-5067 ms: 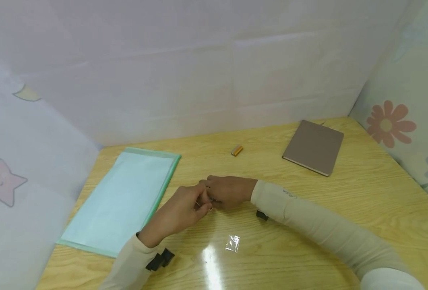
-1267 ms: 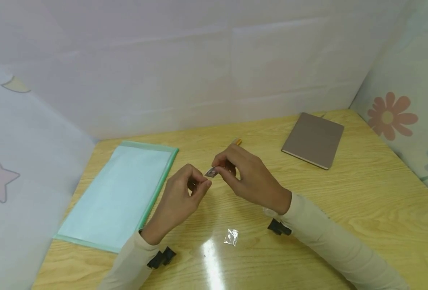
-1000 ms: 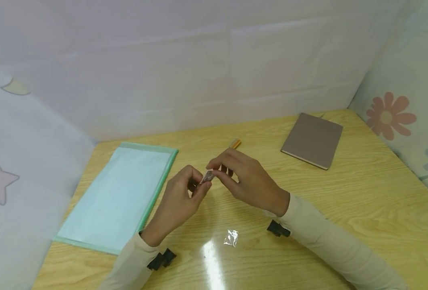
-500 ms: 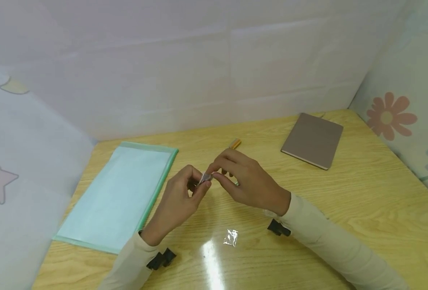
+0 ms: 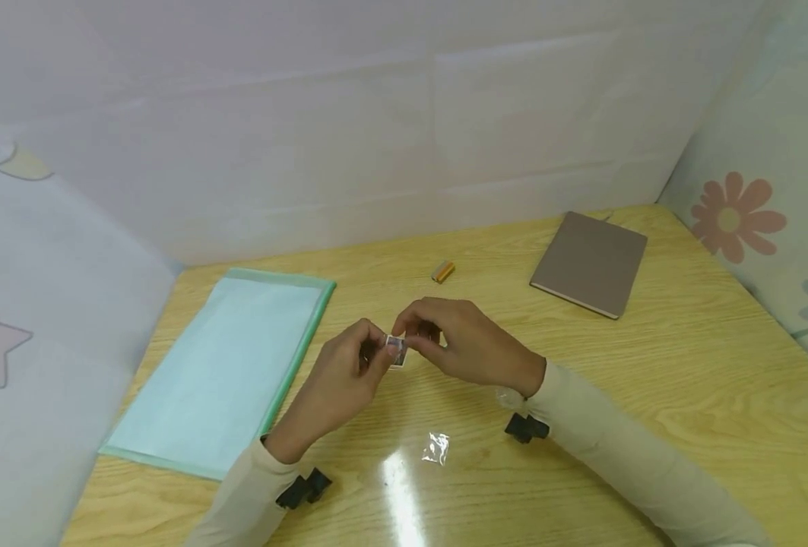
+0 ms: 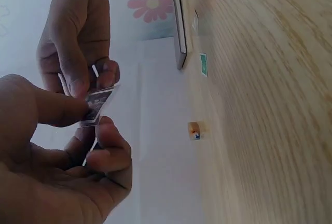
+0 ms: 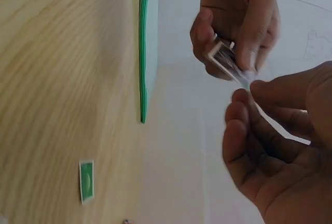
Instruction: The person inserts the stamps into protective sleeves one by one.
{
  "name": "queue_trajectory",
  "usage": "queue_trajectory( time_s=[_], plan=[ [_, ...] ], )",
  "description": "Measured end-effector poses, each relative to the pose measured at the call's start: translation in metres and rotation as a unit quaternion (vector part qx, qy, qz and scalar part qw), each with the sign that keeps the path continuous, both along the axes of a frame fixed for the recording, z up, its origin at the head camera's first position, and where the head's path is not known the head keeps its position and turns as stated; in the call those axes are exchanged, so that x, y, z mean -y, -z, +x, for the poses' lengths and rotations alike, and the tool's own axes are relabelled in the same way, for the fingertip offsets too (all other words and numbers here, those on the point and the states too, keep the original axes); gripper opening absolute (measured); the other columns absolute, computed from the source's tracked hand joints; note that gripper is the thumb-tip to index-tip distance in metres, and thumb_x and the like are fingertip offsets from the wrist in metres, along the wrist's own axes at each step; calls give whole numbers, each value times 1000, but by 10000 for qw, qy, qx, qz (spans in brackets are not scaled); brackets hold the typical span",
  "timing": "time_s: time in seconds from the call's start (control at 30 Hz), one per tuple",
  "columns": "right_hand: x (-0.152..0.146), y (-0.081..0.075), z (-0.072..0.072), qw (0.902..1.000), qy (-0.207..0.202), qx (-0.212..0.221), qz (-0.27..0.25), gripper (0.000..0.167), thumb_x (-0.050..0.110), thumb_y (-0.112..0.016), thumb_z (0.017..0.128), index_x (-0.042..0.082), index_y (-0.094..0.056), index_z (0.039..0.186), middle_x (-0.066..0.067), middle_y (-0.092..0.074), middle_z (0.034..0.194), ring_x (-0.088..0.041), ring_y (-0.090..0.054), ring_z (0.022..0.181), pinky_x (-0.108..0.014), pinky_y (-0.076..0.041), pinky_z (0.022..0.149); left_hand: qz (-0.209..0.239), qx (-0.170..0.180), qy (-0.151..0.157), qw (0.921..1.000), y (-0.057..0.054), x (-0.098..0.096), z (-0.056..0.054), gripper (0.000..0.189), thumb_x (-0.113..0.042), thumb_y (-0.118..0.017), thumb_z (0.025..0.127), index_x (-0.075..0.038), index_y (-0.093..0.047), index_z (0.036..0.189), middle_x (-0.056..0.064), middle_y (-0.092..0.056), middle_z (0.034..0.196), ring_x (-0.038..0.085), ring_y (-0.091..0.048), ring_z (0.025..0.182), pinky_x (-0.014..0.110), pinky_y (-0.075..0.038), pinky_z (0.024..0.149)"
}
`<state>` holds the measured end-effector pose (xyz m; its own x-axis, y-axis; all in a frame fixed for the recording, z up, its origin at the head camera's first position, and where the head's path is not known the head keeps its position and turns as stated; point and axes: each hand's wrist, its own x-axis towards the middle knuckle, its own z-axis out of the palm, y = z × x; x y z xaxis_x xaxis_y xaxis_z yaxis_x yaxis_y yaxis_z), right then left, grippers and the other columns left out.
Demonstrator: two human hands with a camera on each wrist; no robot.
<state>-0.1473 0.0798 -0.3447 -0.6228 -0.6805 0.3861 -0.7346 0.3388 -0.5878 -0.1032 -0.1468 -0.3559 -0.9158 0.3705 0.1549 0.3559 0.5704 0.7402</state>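
Between the fingertips of both hands is a small postage stamp (image 5: 396,352) with a white border and a dark picture. Clear film shows around it in the left wrist view, apparently a small sleeve. My left hand (image 5: 338,376) pinches the stamp between thumb and index finger, the thumb over its face. My right hand (image 5: 468,342) pinches the upper right corner of the stamp's clear film with thumb and index finger. Both hands are above the table. A green stamp (image 7: 87,181) lies on the table; my right hand hides it in the head view.
A green-edged clear folder (image 5: 219,372) lies left, a brown notebook (image 5: 590,264) back right. A small orange-and-grey block (image 5: 442,271) sits at the back. One clear packet (image 5: 436,448) lies in front; another clear piece (image 5: 509,397) is by the right wrist.
The hands, earlier pressed together, have moved slightly apart. The stamp has turned from tilted to face up. My right hand has shifted slightly down and left, uncovering the orange-and-grey block.
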Motion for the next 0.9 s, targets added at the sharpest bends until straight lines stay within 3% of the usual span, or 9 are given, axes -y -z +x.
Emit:
queue_trajectory(
  time_s=[0.2,0.3,0.4,0.5,0.6,0.67,0.73,0.8,0.9],
  plan=[
    [-23,9,-18,9868,355,53,1578,12,15,-68,99,19,-69,110,9,-61,106,-6,-57,88,-25,-51,72,-1141,678,-77,9911,16,9,-7,12,-17,-60,103,-9,-58,94,-2,-54,68,10,-44,51,26,-38,48],
    [-32,19,-25,9732,218,245,2276,19,12,-71,96,16,-69,114,2,-62,111,-14,-58,98,-30,-52,80,-1721,1024,42,9797,25,14,-7,13,-17,-60,103,-9,-57,93,-2,-53,68,9,-43,54,25,-36,49],
    [-35,29,-29,9629,71,434,2664,24,11,-70,96,15,-68,120,-2,-61,114,-19,-55,105,-32,-51,85,-2065,1086,109,9723,31,17,-6,14,-18,-61,102,-10,-57,92,-2,-53,69,10,-45,56,26,-37,51],
    [-35,36,-32,9607,13,455,2737,24,10,-69,97,14,-67,121,-3,-59,114,-18,-55,102,-31,-51,82,-2613,705,-24,9627,33,19,-5,23,-27,-64,101,-8,-54,91,1,-51,72,13,-46,57,28,-39,51],
    [-34,40,-34,9602,5,372,2769,23,11,-70,96,14,-66,119,-3,-58,113,-16,-55,99,-29,-51,80,-3297,-125,-279,9436,32,16,-1,38,-35,-71,96,-2,-53,94,6,-49,80,19,-48,62,31,-43,53],
    [-34,42,-34,9583,57,375,2834,21,14,-71,96,16,-66,116,-1,-57,111,-14,-54,96,-28,-50,80,-3613,-633,-203,9301,29,9,5,45,-40,-74,93,0,-53,96,7,-46,82,19,-46,67,30,-44,56],
    [-33,43,-34,9562,148,425,2891,18,16,-71,97,18,-65,113,0,-55,109,-13,-53,94,-28,-50,78,-3547,-916,309,9300,25,0,12,45,-40,-76,91,-1,-56,101,5,-45,86,17,-45,69,28,-45,58],
    [-32,44,-35,9541,219,505,2944,14,18,-70,97,19,-64,110,1,-53,107,-12,-52,91,-28,-49,76,-3353,-944,1188,9298,23,-9,19,42,-40,-77,90,-7,-60,110,1,-46,92,13,-44,73,24,-45,62],
    [-30,45,-35,9526,296,536,2980,11,18,-70,97,19,-62,105,2,-50,106,-11,-51,88,-27,-48,75,-3057,-998,2283,9190,22,-22,28,42,-35,-80,88,-15,-62,121,-3,-47,98,7,-45,77,19,-45,69]
  ],
)
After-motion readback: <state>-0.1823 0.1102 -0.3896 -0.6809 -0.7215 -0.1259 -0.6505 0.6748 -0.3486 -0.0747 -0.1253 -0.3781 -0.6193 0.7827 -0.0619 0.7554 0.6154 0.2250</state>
